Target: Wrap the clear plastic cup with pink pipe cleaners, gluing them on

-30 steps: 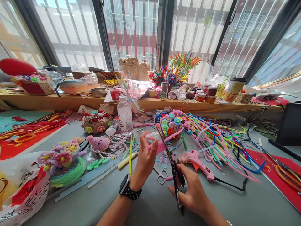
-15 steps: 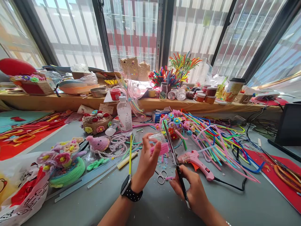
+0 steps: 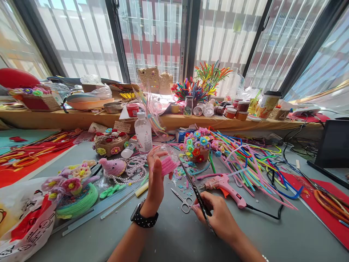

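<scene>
pink tail off, blades clear

a second ago a pink strip ran from the left hand (image 3: 156,187) across the scissor blades; now that tail is gone from the held work, and a pink strip (image 3: 205,176) lies just beside the nozzle of the pink glue gun (image 3: 226,187). it looks like the same one, cut free, so this snip appears finished.

the pink fuzzy piece (image 3: 168,166), with clear plastic showing behind it, is up above the bench (image 3: 169,240), near the clear bottle (image 3: 143,135). the left hand has drawn it leftward, apart from the blades; its thumb stands upright and its fingers are loosely bent, gripping the piece without squeezing flat.

the right hand (image 3: 216,211) has its fingers curled around the black-handled scissors (image 3: 198,195). the blades, crossed over the strip a second ago, now seem brought together, with nothing visible between them, which suggests a pause in cutting.

the small silver scissors (image 3: 184,202) lie on the bench between the hands, near the right fingertips.
</scene>
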Action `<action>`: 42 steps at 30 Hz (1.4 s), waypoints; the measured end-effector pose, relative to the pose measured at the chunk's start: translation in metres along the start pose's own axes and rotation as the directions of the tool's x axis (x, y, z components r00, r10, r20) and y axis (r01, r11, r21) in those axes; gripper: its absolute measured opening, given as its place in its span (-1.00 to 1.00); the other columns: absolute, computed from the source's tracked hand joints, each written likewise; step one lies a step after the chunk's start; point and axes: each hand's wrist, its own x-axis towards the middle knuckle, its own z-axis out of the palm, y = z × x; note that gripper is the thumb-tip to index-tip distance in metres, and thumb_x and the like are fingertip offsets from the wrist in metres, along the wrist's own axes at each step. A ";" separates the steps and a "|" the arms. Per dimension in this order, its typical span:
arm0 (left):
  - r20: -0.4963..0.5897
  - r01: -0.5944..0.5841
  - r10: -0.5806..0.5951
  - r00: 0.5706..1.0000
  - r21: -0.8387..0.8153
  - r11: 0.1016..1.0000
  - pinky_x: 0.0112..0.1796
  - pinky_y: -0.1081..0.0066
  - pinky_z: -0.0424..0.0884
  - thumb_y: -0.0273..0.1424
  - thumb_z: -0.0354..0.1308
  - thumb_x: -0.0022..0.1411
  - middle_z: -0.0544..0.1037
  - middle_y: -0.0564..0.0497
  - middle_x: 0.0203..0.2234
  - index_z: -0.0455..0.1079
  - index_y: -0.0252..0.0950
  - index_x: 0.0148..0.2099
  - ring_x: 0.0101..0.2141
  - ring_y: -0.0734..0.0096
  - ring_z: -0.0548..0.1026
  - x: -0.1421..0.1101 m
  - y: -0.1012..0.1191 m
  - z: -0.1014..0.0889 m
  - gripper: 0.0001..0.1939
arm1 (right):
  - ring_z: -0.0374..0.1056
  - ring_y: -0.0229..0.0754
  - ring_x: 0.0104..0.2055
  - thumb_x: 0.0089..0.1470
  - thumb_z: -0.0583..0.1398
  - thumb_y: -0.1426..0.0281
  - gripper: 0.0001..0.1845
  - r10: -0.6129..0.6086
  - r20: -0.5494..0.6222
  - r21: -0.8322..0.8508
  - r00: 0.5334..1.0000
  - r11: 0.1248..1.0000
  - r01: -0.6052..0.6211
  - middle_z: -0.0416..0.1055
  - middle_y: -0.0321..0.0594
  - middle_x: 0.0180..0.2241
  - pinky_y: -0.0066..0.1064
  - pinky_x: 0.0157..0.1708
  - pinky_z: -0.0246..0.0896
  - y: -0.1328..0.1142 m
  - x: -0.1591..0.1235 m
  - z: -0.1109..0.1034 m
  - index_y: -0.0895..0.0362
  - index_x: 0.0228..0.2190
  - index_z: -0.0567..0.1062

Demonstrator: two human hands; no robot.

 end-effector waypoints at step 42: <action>0.186 0.356 -0.328 0.926 -0.142 0.924 -0.17 0.28 0.39 -0.19 0.23 0.01 0.52 -0.01 -0.26 0.07 -0.23 0.14 -0.23 0.28 0.52 -0.001 0.007 0.005 -0.31 | 0.33 -0.15 -0.12 0.13 0.11 0.32 -0.69 0.200 0.316 -0.812 0.927 0.563 0.155 0.33 -0.13 -0.06 -0.20 -0.17 0.30 0.005 0.107 -0.055 0.16 -0.08 0.35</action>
